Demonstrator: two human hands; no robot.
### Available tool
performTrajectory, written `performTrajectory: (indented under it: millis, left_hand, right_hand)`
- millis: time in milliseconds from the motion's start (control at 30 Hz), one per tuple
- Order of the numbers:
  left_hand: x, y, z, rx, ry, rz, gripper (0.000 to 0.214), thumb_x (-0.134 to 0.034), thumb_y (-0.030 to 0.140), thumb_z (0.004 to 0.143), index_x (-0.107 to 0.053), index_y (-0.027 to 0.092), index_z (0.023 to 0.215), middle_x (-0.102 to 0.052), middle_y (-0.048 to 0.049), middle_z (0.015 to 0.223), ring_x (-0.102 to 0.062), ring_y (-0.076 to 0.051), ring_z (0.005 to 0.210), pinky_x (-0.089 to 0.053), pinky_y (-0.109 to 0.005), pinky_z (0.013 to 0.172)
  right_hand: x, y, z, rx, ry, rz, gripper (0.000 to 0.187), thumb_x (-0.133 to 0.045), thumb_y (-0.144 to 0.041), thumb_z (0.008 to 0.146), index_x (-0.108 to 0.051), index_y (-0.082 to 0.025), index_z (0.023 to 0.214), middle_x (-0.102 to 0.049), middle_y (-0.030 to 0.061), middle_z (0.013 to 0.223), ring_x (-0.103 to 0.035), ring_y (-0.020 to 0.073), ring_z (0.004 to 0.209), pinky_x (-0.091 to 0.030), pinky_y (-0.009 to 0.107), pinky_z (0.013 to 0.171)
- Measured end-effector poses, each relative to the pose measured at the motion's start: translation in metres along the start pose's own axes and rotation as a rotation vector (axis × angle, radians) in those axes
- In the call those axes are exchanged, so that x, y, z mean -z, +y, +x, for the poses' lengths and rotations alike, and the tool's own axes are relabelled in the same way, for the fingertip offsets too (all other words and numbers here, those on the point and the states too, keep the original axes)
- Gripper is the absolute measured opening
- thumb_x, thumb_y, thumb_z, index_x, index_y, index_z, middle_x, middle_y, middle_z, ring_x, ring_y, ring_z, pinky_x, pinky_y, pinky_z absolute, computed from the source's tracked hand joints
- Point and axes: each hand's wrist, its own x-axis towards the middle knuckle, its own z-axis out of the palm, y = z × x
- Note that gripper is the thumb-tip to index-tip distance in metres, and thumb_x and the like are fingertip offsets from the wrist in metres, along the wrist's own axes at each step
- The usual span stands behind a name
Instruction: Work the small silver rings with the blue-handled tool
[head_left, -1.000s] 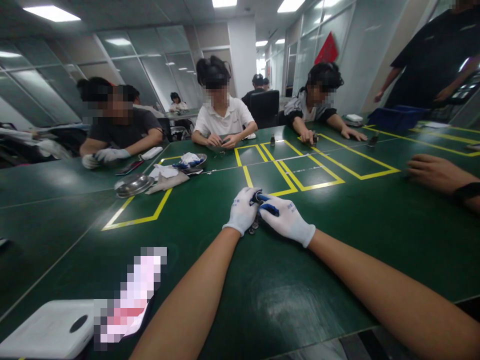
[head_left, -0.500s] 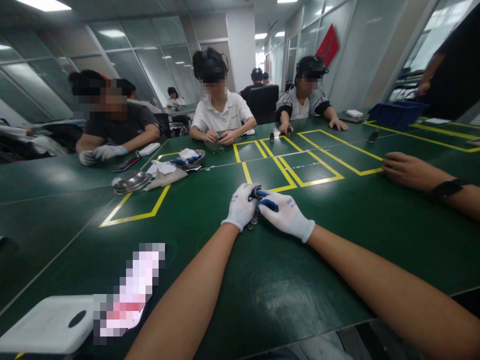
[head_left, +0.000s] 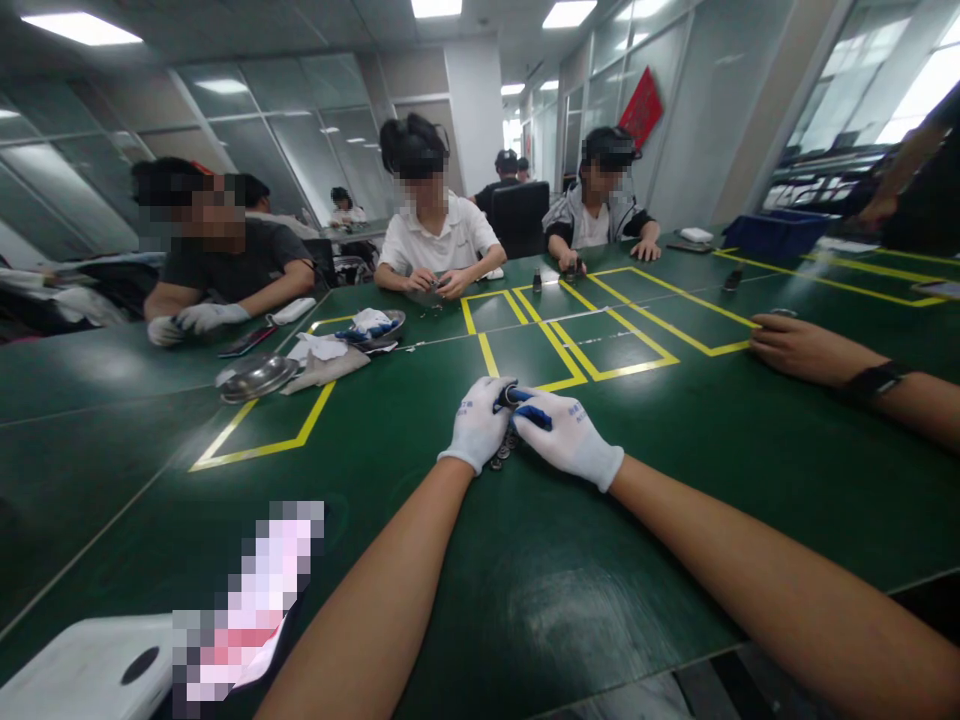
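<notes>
Both my hands wear white gloves with blue fingertips and meet at the middle of the green table. My left hand is curled round a small dark object that I cannot name. My right hand pinches the same object from the other side, its fingers closed. A few small round metal parts lie on the table just beneath my hands.
Yellow tape rectangles mark the table ahead. A metal dish and cloths lie at left, a white box near left. A co-worker's bare hand rests at right. Several people sit across the table.
My hands stay together on the small object with hardly any shift. The co-worker's hand at right has slid a little further left in view as my head turned.
</notes>
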Motion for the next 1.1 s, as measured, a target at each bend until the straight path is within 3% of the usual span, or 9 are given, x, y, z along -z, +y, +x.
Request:
performTrajectory:
  millis: [267,433,633,900,1100]
  left_hand:
    - [0.0014,0.0001,-0.0005,0.012,0.022,-0.014,0.035,-0.062,0.014,0.087,-0.069,0.019,0.121,-0.069,-0.0084,0.120,-0.065,-0.023,0.114,-0.051,-0.037,0.107]
    - [0.0013,0.0012,-0.0001,0.012,0.002,0.006,0.037,-0.061,0.013,0.086,-0.069,0.021,0.121,-0.068,-0.0078,0.121,-0.065,-0.023,0.116,-0.051,-0.038,0.107]
    - [0.0004,-0.0015,-0.0008,-0.002,0.029,-0.014,0.036,-0.062,0.013,0.086,-0.070,0.019,0.121,-0.069,-0.0084,0.119,-0.065,-0.023,0.113,-0.052,-0.037,0.106]
    - [0.0013,0.0009,-0.0004,0.014,0.011,-0.016,0.037,-0.061,0.011,0.085,-0.070,0.020,0.120,-0.069,-0.0082,0.120,-0.065,-0.023,0.115,-0.052,-0.038,0.107]
    - [0.0024,0.0034,-0.0006,0.009,0.008,-0.008,0.037,-0.060,0.012,0.086,-0.070,0.020,0.121,-0.069,-0.0086,0.121,-0.065,-0.023,0.116,-0.051,-0.038,0.108]
  right_hand:
    - [0.0027,-0.0002,0.0001,-0.023,0.033,-0.004,0.021,-0.060,-0.025,0.093,-0.075,-0.019,0.107,-0.074,0.0094,0.122,-0.069,0.0250,0.114,-0.051,0.040,0.105]
    - [0.0030,-0.0029,0.0003,-0.002,-0.006,-0.016,0.015,-0.058,-0.023,0.094,-0.073,-0.020,0.095,-0.076,0.0068,0.108,-0.072,0.0221,0.096,-0.056,0.036,0.092]
    - [0.0001,-0.0019,0.0005,-0.003,0.025,0.000,0.019,-0.059,-0.022,0.093,-0.075,-0.020,0.104,-0.075,0.0078,0.118,-0.070,0.0236,0.110,-0.053,0.037,0.102]
    - [-0.0002,0.0001,0.0001,-0.005,0.017,-0.006,0.020,-0.059,-0.024,0.093,-0.074,-0.020,0.107,-0.076,0.0074,0.115,-0.071,0.0232,0.107,-0.054,0.036,0.099]
    - [-0.0002,-0.0006,0.0002,0.012,-0.002,-0.020,0.016,-0.059,-0.023,0.093,-0.074,-0.019,0.097,-0.076,0.0074,0.109,-0.072,0.0223,0.101,-0.056,0.036,0.096]
